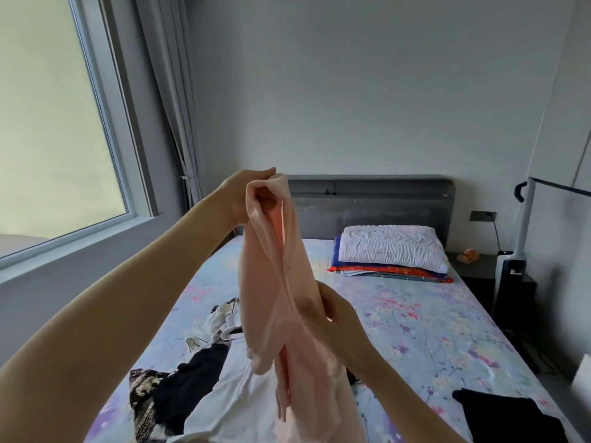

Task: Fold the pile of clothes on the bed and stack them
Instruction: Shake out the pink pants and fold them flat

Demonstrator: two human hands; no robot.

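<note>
— What is the person holding up?

— A long pink cloth [271, 282]. It hangs in the air over the near end of the bed [431, 314]. It is all bunched and twisted.

— Which hand has the top of it?

— The left hand [246, 193]. It is up high, and its fingers and thumb pinch the top edge of the pink cloth.

— And the other hand?

— The right hand [332, 318] is lower down. Its fingers are curled round the middle of the pink cloth and squeeze it.

— Where are the other clothes?

— In a messy pile near the bed's left edge, at the near end. There is a white shirt [230, 401], a black piece [195, 372] on top of it, and a brown patterned cloth [144, 398] beside them. The bottom of the pink cloth hangs in front of the white shirt. I cannot tell if they touch.

— Anything else on the bed?

— A dark garment [505, 417] lies at the near right corner. At the far end, by the headboard [367, 203], a white pillow [390, 247] sits on some flat red and blue cloths [383, 271].

— And around the bed?

— A window [48, 123] and a grey curtain [172, 107] on the left side.
</note>
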